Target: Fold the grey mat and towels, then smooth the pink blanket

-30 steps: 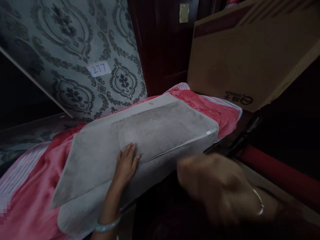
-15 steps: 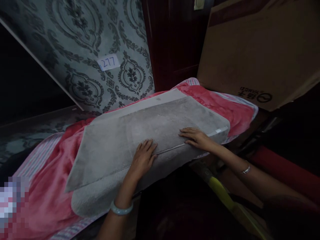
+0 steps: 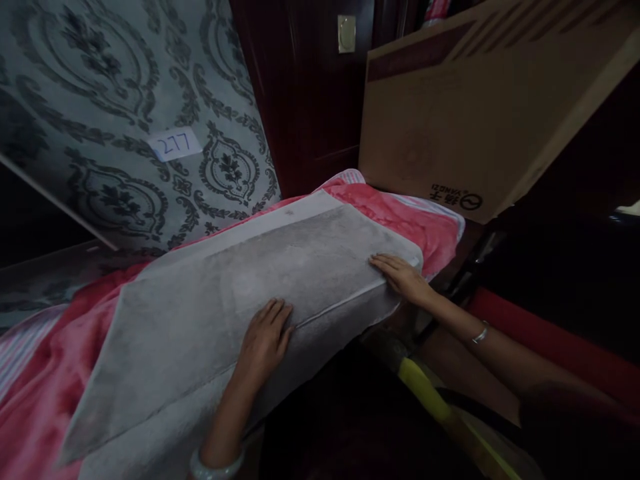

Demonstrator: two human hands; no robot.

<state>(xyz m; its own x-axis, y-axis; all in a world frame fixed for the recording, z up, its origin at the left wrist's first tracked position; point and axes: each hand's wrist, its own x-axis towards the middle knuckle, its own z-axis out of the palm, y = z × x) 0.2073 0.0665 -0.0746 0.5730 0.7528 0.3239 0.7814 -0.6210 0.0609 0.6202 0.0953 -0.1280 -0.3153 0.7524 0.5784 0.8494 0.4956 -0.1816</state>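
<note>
Towel: the grey towel point(image 3: 240, 280) is lying across the pink blanket point(image 3: 425, 223), doubled over, with its top layer sitting on the bottom one.
Left hand: the left hand point(image 3: 265, 337) is resting flat on the near seam at about mid-length, fingers straight and gripping nothing.
Right hand: the right hand point(image 3: 405, 277) is pressing palm-down on the towel's right corner, also gripping nothing and well apart from the left.
Done: one fold is looking finished, and the cloth is lying smooth between the hands.
Left: the edges are not lining up. A strip of the lower layer is showing along the near side and another along the far side, so by my reading squaring-up is not yet done.
Slip: a white slip point(image 3: 175, 143) on the patterned panel point(image 3: 100, 80) is showing a handwritten "277".
Box: the cardboard box point(image 3: 450, 113) behind the blanket is carrying upside-down print. There is a round logo, two Chinese characters and small letters, probably "YANGZI", though the light is too dim to be sure.
</note>
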